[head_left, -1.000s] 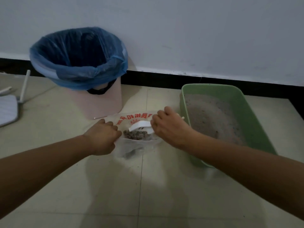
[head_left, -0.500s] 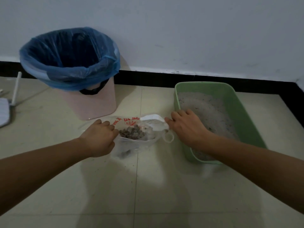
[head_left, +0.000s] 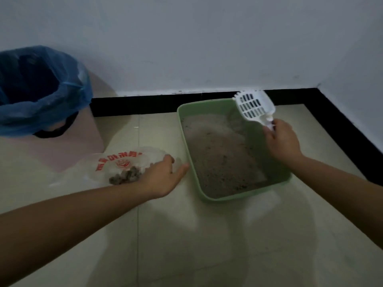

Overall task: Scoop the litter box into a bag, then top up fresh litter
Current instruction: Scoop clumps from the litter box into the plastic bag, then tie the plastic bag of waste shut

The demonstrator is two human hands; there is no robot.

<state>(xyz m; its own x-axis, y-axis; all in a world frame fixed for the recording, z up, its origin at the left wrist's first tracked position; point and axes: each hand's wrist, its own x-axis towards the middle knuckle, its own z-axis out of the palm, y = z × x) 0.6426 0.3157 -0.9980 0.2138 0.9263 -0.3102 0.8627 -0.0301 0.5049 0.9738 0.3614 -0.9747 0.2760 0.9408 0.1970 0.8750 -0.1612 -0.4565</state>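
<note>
A green litter box (head_left: 183, 129) holding grey litter (head_left: 219, 160) sits on the tiled floor near the wall. Left of it lies a clear plastic bag (head_left: 122, 162) with red print and several dark clumps (head_left: 126, 176) inside. My left hand (head_left: 163, 177) rests on the bag's right edge, fingers curled into the plastic, thumb pointing at the box. My right hand (head_left: 281, 141) grips the handle of a white slotted scoop (head_left: 253, 106), raised over the box's far right corner. The scoop's head looks empty.
A pink waste bin (head_left: 83, 141) lined with a blue bag (head_left: 41, 90) stands at the left against the wall. A black skirting (head_left: 134, 104) runs along the wall and round the right-hand corner. Pale tiles (head_left: 186, 245) fill the foreground.
My right hand has drawn the scoop out of the bag and carried it right, up over the box's far corner. My left hand slid to the bag's right edge. The view swung right.
</note>
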